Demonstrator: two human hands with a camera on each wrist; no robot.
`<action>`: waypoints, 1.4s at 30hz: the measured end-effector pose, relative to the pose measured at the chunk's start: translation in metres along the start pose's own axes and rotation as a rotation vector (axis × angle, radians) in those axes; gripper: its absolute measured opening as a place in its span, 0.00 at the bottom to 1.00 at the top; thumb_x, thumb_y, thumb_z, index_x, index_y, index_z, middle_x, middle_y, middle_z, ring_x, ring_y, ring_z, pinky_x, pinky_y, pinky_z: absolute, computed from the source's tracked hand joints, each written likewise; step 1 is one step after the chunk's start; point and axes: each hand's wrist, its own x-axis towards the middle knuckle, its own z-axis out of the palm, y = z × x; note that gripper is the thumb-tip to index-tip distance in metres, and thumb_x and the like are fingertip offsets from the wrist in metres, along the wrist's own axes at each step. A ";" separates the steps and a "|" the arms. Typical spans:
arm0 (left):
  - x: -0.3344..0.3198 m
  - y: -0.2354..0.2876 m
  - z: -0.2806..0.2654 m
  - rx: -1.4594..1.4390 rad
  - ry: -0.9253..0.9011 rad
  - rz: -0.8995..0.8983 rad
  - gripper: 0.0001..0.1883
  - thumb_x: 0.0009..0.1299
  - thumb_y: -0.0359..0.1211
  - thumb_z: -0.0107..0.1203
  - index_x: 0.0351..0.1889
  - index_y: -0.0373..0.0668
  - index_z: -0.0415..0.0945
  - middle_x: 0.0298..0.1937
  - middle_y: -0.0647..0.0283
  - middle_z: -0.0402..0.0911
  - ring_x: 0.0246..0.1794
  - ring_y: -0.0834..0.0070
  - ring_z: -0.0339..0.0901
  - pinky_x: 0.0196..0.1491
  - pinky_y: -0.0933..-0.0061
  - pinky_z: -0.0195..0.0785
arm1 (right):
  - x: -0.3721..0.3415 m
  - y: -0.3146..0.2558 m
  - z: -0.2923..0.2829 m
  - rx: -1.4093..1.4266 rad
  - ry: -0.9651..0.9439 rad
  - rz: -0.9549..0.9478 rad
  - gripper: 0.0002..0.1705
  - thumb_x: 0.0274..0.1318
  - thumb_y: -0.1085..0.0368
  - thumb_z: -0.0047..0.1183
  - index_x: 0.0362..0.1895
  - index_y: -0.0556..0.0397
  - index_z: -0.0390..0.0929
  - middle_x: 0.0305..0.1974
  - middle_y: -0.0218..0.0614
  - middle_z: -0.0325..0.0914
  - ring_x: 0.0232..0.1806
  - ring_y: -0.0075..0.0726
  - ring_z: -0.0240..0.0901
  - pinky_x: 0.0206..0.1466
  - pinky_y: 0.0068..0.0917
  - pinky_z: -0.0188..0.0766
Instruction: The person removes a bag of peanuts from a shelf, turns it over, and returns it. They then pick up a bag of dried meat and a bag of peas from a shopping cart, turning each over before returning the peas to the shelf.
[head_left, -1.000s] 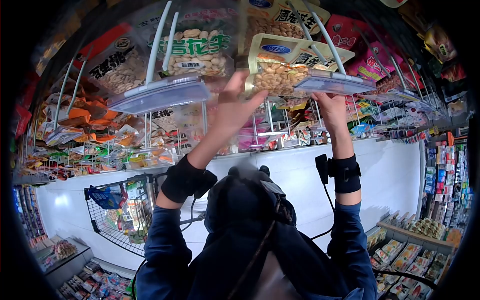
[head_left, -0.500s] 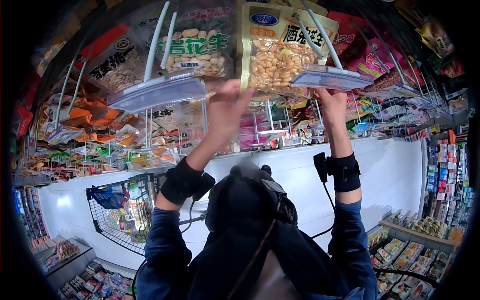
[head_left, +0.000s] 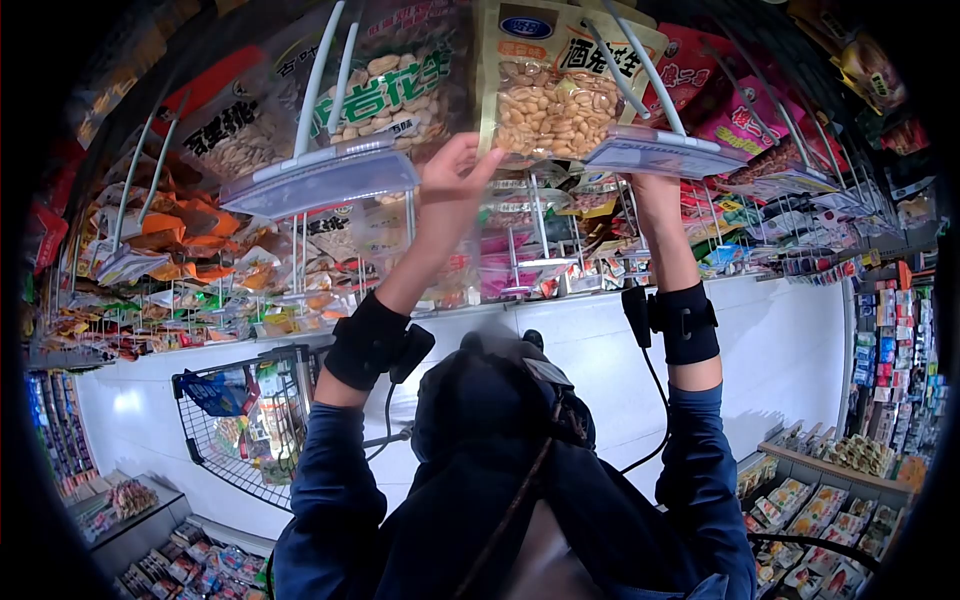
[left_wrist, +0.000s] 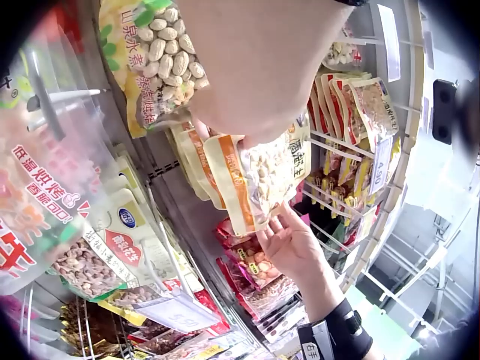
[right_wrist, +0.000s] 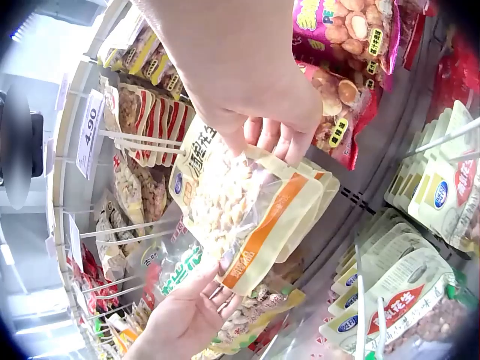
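Head view: peanut bag point(head_left: 555, 115) hangs on hook point(head_left: 655, 80), lettering upright, long axis seemingly vertical. Price tag point(head_left: 665, 155) at hook's front end hides bottom right corner. Left hand point(head_left: 453, 182), fingers loosely bent, meets lower left edge.

Left wrist: bag's top points rightward.

Right wrist: right hand point(right_wrist: 262, 97) curls at bag's right edge; pinching, cannot tell. Probably light, floppy, slick; best held by side seams.

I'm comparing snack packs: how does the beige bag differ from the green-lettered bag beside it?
The beige bag has black main lettering; the green-lettered bag has green. The beige bag shows smaller nuts, the green-lettered bag larger ones. Both let their nuts show through.
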 end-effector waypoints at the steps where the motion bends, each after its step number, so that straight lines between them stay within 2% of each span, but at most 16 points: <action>1: 0.001 -0.003 -0.001 0.018 -0.001 0.020 0.09 0.61 0.25 0.50 0.39 0.32 0.68 0.36 0.61 0.76 0.37 0.82 0.72 0.43 0.86 0.64 | -0.002 -0.002 0.002 0.024 0.001 -0.009 0.14 0.41 0.75 0.50 0.38 0.59 0.69 0.34 0.33 0.72 0.37 0.27 0.68 0.40 0.22 0.64; 5: 0.003 -0.013 -0.004 0.091 0.015 0.081 0.14 0.60 0.25 0.51 0.44 0.33 0.65 0.43 0.60 0.73 0.43 0.80 0.70 0.48 0.83 0.62 | -0.003 -0.001 0.002 0.167 0.041 -0.094 0.15 0.42 0.75 0.49 0.39 0.59 0.69 0.36 0.33 0.72 0.38 0.26 0.67 0.42 0.22 0.63; 8: 0.001 -0.012 -0.007 0.185 0.017 0.082 0.19 0.59 0.25 0.52 0.48 0.34 0.63 0.48 0.57 0.69 0.50 0.77 0.66 0.52 0.79 0.59 | -0.004 0.001 -0.006 0.186 0.017 -0.111 0.11 0.47 0.72 0.46 0.38 0.59 0.69 0.36 0.32 0.72 0.39 0.25 0.66 0.42 0.22 0.63; 10: -0.004 -0.006 -0.008 0.262 0.010 0.104 0.21 0.59 0.25 0.52 0.51 0.35 0.61 0.51 0.56 0.67 0.54 0.74 0.63 0.54 0.76 0.57 | -0.006 0.003 -0.009 0.249 0.048 -0.055 0.11 0.49 0.70 0.44 0.39 0.58 0.68 0.36 0.33 0.71 0.40 0.27 0.67 0.44 0.23 0.63; 13: -0.014 -0.012 -0.017 0.209 -0.031 0.108 0.23 0.60 0.26 0.50 0.54 0.36 0.57 0.54 0.55 0.63 0.57 0.70 0.59 0.56 0.73 0.54 | -0.019 -0.006 -0.008 0.380 0.055 0.013 0.12 0.53 0.67 0.40 0.41 0.58 0.66 0.37 0.36 0.70 0.42 0.31 0.67 0.46 0.26 0.65; 16: -0.028 -0.020 -0.025 0.081 -0.034 0.012 0.24 0.61 0.26 0.49 0.55 0.36 0.55 0.56 0.55 0.60 0.58 0.68 0.58 0.56 0.72 0.54 | -0.033 -0.018 -0.009 0.455 -0.004 0.096 0.14 0.55 0.63 0.37 0.43 0.58 0.64 0.39 0.40 0.69 0.45 0.35 0.67 0.48 0.30 0.66; 19: -0.038 -0.024 -0.033 0.125 -0.019 0.041 0.24 0.61 0.31 0.50 0.55 0.39 0.57 0.55 0.55 0.62 0.58 0.67 0.58 0.56 0.71 0.53 | -0.045 -0.020 -0.010 0.448 -0.052 0.161 0.17 0.57 0.58 0.35 0.43 0.58 0.63 0.42 0.42 0.68 0.47 0.36 0.66 0.49 0.32 0.65; 23: -0.045 -0.018 -0.037 0.088 -0.037 0.029 0.23 0.61 0.30 0.50 0.54 0.38 0.57 0.56 0.55 0.61 0.59 0.68 0.58 0.55 0.73 0.55 | -0.051 -0.014 -0.010 0.420 -0.084 0.195 0.20 0.57 0.56 0.35 0.45 0.58 0.63 0.46 0.44 0.67 0.48 0.37 0.65 0.51 0.34 0.63; 34: -0.067 -0.005 -0.037 0.072 -0.040 -0.034 0.21 0.62 0.29 0.49 0.53 0.38 0.59 0.53 0.61 0.64 0.52 0.75 0.63 0.54 0.75 0.55 | -0.074 -0.011 -0.006 0.445 -0.153 0.242 0.23 0.57 0.54 0.33 0.49 0.60 0.61 0.49 0.45 0.65 0.49 0.37 0.64 0.51 0.32 0.62; 42: -0.076 -0.003 -0.047 0.049 -0.015 -0.015 0.20 0.62 0.27 0.48 0.52 0.39 0.59 0.53 0.60 0.65 0.55 0.74 0.62 0.56 0.75 0.53 | -0.099 -0.019 -0.001 0.459 -0.170 0.323 0.24 0.57 0.54 0.32 0.49 0.61 0.61 0.49 0.45 0.65 0.49 0.37 0.64 0.50 0.31 0.62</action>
